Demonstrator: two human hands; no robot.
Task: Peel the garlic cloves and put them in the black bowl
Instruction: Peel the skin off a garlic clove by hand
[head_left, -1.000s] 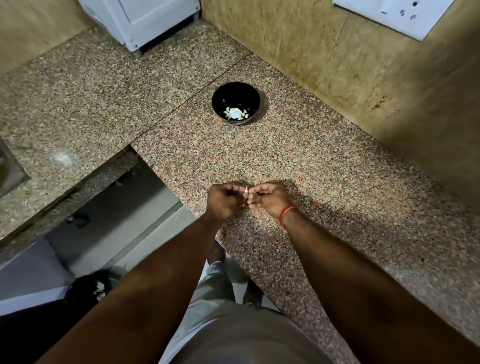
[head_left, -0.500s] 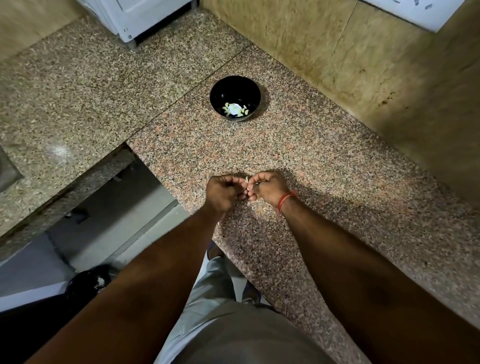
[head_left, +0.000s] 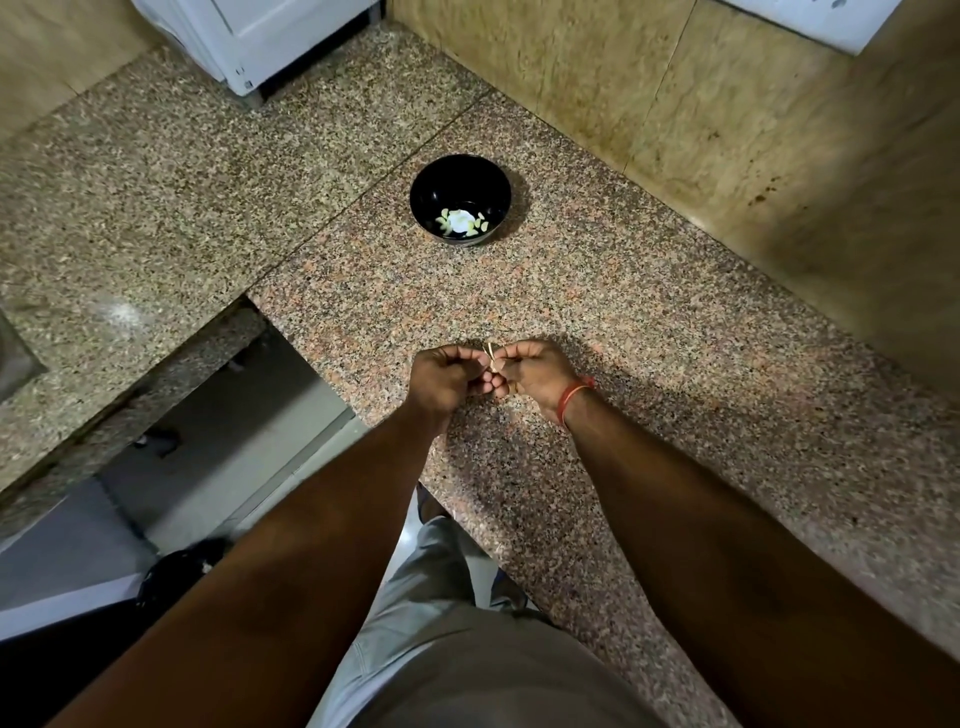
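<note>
Head view: step in hand looks like peeling, w/ both hands raised over the granite bench (head_left: 649, 322) near its front edge, by the inner corner of the cut-out. Left hand (head_left: 449, 376) and right hand (head_left: 535, 370) meet fingertip to fingertip, fingers curled in, both pinching a small pale garlic clove (head_left: 491, 358) btwn them. A thin strip of skin sticks up from the clove, so prob. the peel is partly lifted; can't tell how much is left on.

Black bowl (head_left: 485, 179) sits further back on the bench, toward the wall corner, well apart from the hands. Several peeled cloves (head_left: 480, 226) lie in its bottom, so the task is part done.

Next move, as I judge: strip the rest of the skin w/ a thumbnail pull, then reach fwd and drop the clove in the bowl.
</note>
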